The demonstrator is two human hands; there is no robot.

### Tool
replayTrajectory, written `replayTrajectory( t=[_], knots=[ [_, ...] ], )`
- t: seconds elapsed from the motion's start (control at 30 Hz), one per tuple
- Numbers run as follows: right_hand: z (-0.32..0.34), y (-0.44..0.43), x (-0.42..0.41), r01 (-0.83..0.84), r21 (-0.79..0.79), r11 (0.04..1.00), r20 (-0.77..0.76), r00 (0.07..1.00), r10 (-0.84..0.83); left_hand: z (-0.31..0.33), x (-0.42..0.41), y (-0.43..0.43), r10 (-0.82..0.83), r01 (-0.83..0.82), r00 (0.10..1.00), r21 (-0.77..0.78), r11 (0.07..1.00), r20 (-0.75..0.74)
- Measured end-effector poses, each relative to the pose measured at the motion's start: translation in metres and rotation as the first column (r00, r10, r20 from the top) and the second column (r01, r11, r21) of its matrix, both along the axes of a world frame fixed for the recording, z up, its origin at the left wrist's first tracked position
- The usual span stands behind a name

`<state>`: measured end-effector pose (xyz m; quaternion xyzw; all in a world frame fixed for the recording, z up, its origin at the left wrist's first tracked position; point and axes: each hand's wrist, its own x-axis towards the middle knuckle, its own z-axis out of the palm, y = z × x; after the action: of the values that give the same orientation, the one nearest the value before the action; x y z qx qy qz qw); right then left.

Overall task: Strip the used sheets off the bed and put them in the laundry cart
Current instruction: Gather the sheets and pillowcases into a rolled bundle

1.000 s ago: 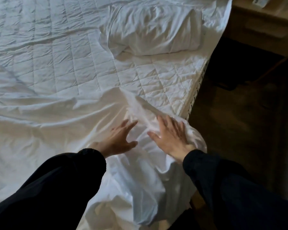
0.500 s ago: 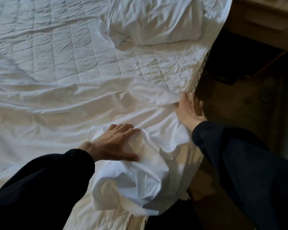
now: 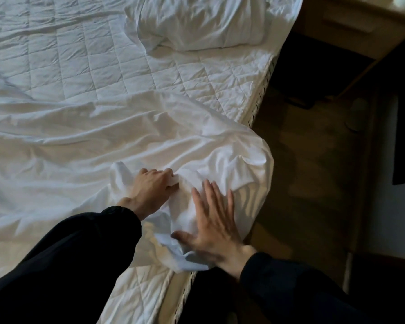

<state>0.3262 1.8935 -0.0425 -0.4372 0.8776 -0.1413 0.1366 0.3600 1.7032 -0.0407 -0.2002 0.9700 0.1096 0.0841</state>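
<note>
Head view, read left to right. I find the white sheet (image 3: 63, 146) lying loose and creased across the near left part of the bed (image 3: 184, 298). It is already off the far part, where the quilted pad (image 3: 80, 54) lies bare. At the lower left a black left sleeve (image 3: 68, 265) reaches in over the sheet. The left hand (image 3: 151, 190) lies knuckles up, its fingers curled under and clenched on a fold of the cloth. Just to its right, the right hand (image 3: 214, 228) lies flat on the cloth, fingers straight and spread, thumb out to the left, palm pressing down; it grips nothing that I can see. Both hands are on one gathered heap of sheet, which bulges over the bed's right edge. The hands are near each other but do not touch. The right sleeve (image 3: 302, 288), also black, comes in from the lower right. At the top, right of centre, a white pillow (image 3: 197, 22) lies on the pad, well apart from the heap. Right of the bed I record a dark floor (image 3: 313, 183) in shadow, and in the top right corner a wooden cabinet (image 3: 351, 29) near the bed; its detail is too dim for me to make out
</note>
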Motion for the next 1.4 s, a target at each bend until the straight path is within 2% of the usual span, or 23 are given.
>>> replayTrajectory(
  t=[0.1,0.17,0.27,0.33,0.4,0.53,0.63,0.7,0.77,0.87,0.93,1.0,1.1,1.2,1.33,1.4],
  knots=[
    [-0.003,0.005,0.016,0.093,-0.006,0.996,0.007,0.996,-0.093,0.009,0.011,0.022,0.083,-0.083,0.996,0.010,0.996,-0.025],
    [-0.003,0.015,0.013,0.145,-0.078,0.986,-0.002,0.989,-0.146,0.018,0.017,0.038,0.101,-0.100,0.995,0.040,0.994,-0.022],
    [0.002,0.047,0.000,0.211,-0.198,0.957,-0.043,0.974,-0.224,0.030,0.029,0.063,0.015,-0.016,1.000,0.205,0.979,0.007],
    [0.003,0.074,-0.009,0.248,-0.198,0.948,-0.100,0.957,-0.271,0.041,0.042,0.076,-0.065,0.044,0.996,0.299,0.953,0.060],
    [-0.004,0.107,-0.018,0.301,-0.108,0.947,-0.151,0.937,-0.315,0.044,0.058,0.083,-0.164,0.132,0.982,0.267,0.955,0.100],
    [-0.014,0.161,-0.023,0.373,0.259,0.891,-0.190,0.924,-0.332,0.035,0.092,0.082,-0.258,0.228,0.931,0.143,0.963,0.259],
    [-0.022,0.168,-0.003,0.377,0.359,0.854,-0.207,0.924,-0.321,0.019,0.112,0.086,-0.346,0.329,0.875,0.107,0.938,0.339],
    [-0.028,0.165,0.015,0.356,0.314,0.880,-0.161,0.934,-0.320,0.006,0.121,0.094,-0.407,0.415,0.835,0.062,0.908,0.370],
    [-0.031,0.156,0.038,0.211,0.266,0.940,-0.057,0.977,-0.204,-0.008,0.126,0.101,-0.427,0.479,0.837,-0.081,0.874,0.342],
    [-0.030,0.134,0.068,0.006,0.209,0.978,0.118,0.992,-0.031,-0.019,0.123,0.103,-0.357,0.398,0.912,-0.226,0.889,0.200],
    [-0.029,0.115,0.078,-0.008,0.227,0.974,0.192,0.981,-0.037,-0.020,0.121,0.103,-0.373,0.403,0.914,-0.249,0.881,0.159],
    [-0.029,0.097,0.080,0.008,0.256,0.967,0.220,0.973,-0.066,-0.020,0.122,0.102,-0.397,0.420,0.907,-0.225,0.879,0.142],
    [-0.034,0.082,0.082,0.011,0.303,0.953,0.228,0.970,-0.083,-0.016,0.128,0.103,-0.435,0.442,0.895,-0.082,0.893,0.097],
    [-0.027,0.079,0.085,0.038,0.275,0.961,0.327,0.936,-0.131,-0.011,0.141,0.102,-0.433,0.433,0.898,0.015,0.901,0.077],
    [-0.016,0.078,0.088,-0.020,0.239,0.971,0.415,0.906,-0.083,-0.001,0.145,0.096,-0.432,0.418,0.853,0.115,0.901,0.291],
    [-0.013,0.078,0.082,0.057,0.199,0.978,0.402,0.906,-0.135,0.008,0.136,0.097,-0.445,0.431,0.836,0.119,0.895,0.321]
  ],
)
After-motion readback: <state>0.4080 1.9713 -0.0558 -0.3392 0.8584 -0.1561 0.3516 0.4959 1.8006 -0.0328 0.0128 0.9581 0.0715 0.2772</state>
